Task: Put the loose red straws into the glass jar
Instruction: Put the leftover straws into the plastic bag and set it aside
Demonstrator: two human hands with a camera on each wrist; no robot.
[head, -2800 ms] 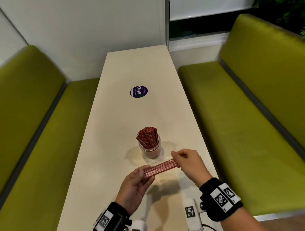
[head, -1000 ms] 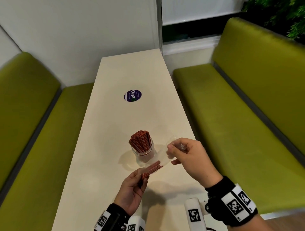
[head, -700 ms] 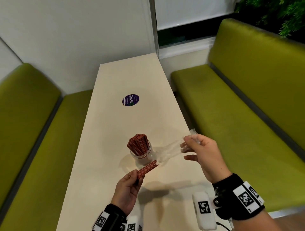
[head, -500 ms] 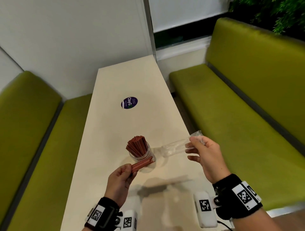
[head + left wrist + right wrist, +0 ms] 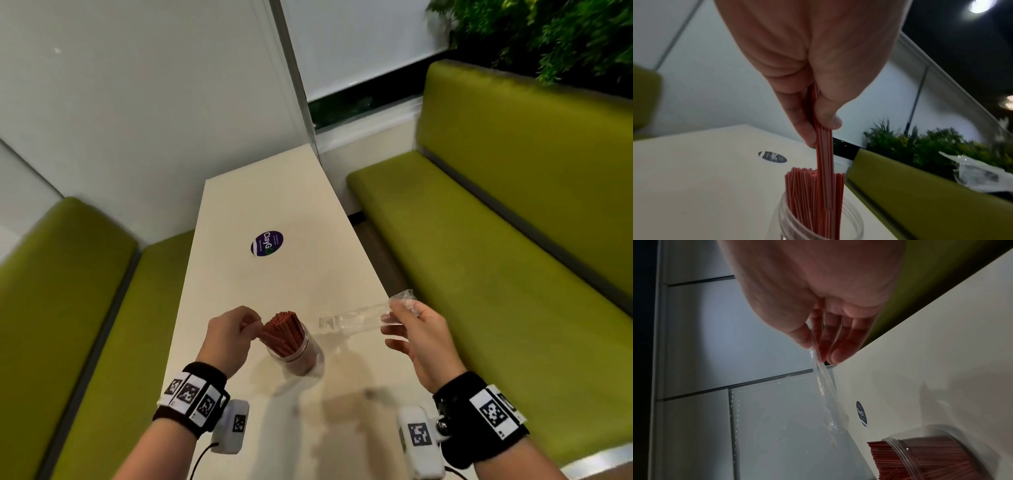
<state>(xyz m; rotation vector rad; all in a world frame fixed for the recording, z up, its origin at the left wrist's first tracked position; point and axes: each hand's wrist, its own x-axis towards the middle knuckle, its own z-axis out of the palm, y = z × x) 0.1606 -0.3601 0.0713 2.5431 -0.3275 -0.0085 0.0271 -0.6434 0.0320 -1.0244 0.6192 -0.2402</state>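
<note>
Green padded benches (image 5: 496,260) flank your long cream counter (image 5: 274,205), one on each side, and one round dark-blue sticker (image 5: 267,243) lies further along it. One clear glass jar (image 5: 301,356) stands near you, packed with upright red straws that crowd its mouth. Your left hand (image 5: 227,339) pinches a small bundle of loose red straws (image 5: 824,155) between thumb and fingers, their lower ends already in among the packed ones. Your right hand (image 5: 416,337) pinches one empty clear plastic sleeve (image 5: 352,320) just right of the jar, above the counter.
</note>
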